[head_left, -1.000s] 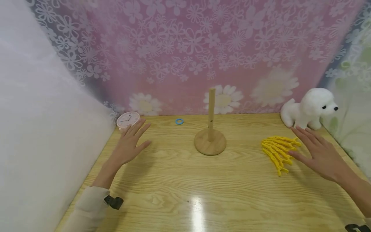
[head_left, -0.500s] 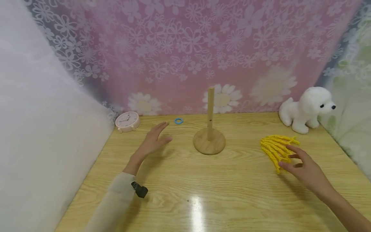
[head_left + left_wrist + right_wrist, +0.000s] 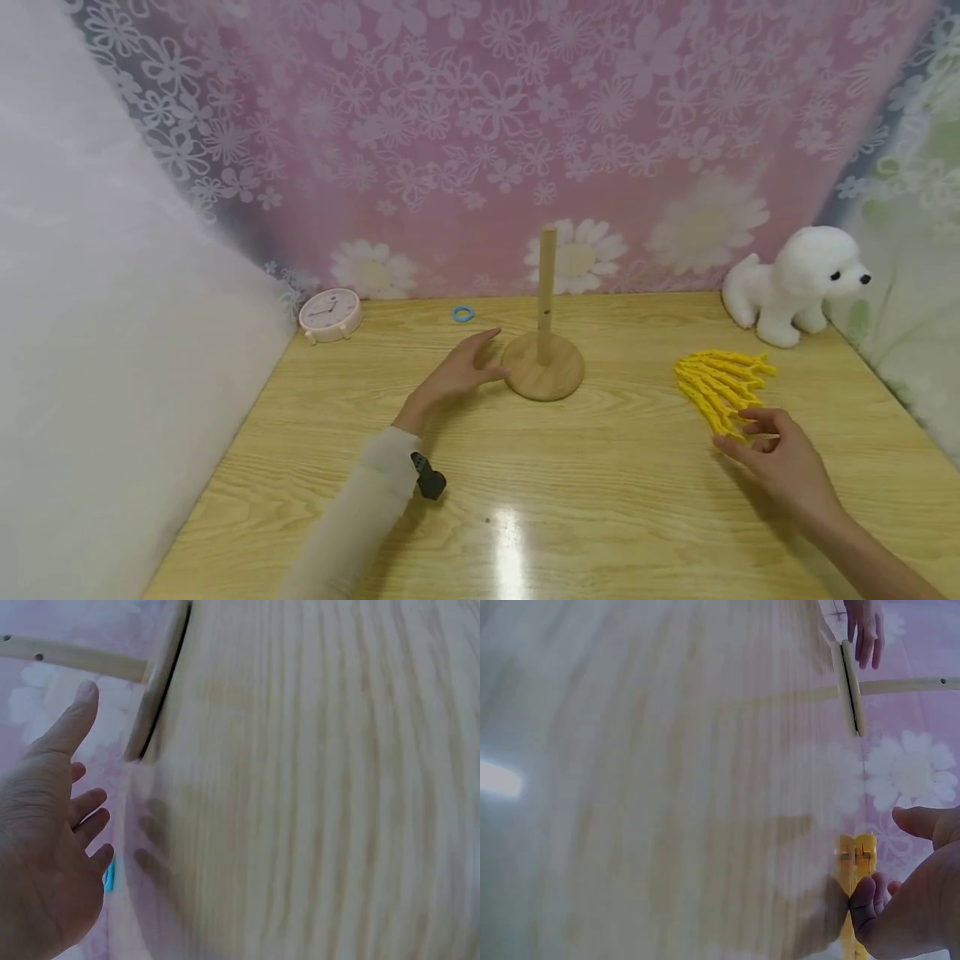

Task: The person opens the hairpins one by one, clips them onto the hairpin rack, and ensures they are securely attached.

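My left hand (image 3: 456, 368) reaches beside a wooden stand, an upright post (image 3: 547, 287) on a round base (image 3: 558, 379). In the left wrist view the thumb (image 3: 71, 724) points up, apart from the fingers, and nothing lies between them. My right hand (image 3: 793, 471) hovers at the near end of a yellow fan-shaped bundle of strips with forked ends (image 3: 712, 387), lying flat on the table. Its fingers bend loosely; in the right wrist view the thumb (image 3: 915, 820) stays well apart from them. Whether its fingertips touch the yellow bundle (image 3: 855, 859) I cannot tell.
A blue ring (image 3: 462, 320) lies behind my left hand. A pink round clock (image 3: 330, 315) sits at the back left, a white plush dog (image 3: 787, 287) at the back right. A pink floral cloth (image 3: 450, 167) hangs behind the wooden table (image 3: 585, 508).
My left hand has moved right, from in front of the clock to the stand's base. My right hand has come nearer and lower, from beside the dog to the yellow bundle's near end, its fingers bending.
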The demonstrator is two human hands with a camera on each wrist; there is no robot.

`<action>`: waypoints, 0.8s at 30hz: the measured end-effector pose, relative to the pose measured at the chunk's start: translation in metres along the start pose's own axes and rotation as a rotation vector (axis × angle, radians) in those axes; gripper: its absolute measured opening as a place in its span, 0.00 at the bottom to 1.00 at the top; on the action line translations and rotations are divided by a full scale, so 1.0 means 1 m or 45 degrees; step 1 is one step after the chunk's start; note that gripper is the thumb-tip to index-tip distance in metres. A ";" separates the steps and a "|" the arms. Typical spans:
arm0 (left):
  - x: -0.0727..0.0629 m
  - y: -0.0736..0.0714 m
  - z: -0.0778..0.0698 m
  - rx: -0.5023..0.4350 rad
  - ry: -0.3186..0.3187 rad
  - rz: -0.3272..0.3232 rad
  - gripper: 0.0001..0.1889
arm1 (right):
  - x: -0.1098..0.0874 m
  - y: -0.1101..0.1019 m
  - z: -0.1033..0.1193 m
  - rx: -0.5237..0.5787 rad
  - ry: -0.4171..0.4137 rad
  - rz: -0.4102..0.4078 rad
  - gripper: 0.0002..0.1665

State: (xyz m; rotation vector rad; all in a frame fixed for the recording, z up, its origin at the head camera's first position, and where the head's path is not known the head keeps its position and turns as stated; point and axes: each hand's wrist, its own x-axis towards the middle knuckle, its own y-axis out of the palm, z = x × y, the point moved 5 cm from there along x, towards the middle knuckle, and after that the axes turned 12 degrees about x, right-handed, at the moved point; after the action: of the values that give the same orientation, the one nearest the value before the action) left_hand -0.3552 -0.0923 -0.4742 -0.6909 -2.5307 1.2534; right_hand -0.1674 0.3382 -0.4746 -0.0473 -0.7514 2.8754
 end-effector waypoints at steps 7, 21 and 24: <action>0.016 0.026 -0.008 0.157 0.046 0.039 0.52 | 0.001 0.002 -0.002 -0.031 0.055 -0.003 0.45; 0.021 0.035 -0.005 0.398 0.061 0.044 0.55 | 0.002 0.008 0.000 -0.116 0.069 0.011 0.35; 0.021 0.038 -0.003 0.431 0.055 0.041 0.55 | 0.001 0.009 -0.001 -0.103 0.076 0.024 0.34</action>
State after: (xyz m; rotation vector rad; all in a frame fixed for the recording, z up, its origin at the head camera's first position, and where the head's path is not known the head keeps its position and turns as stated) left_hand -0.3603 -0.0598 -0.5026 -0.6716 -2.2018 1.6066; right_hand -0.1693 0.3308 -0.4799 -0.1511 -0.8602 2.8460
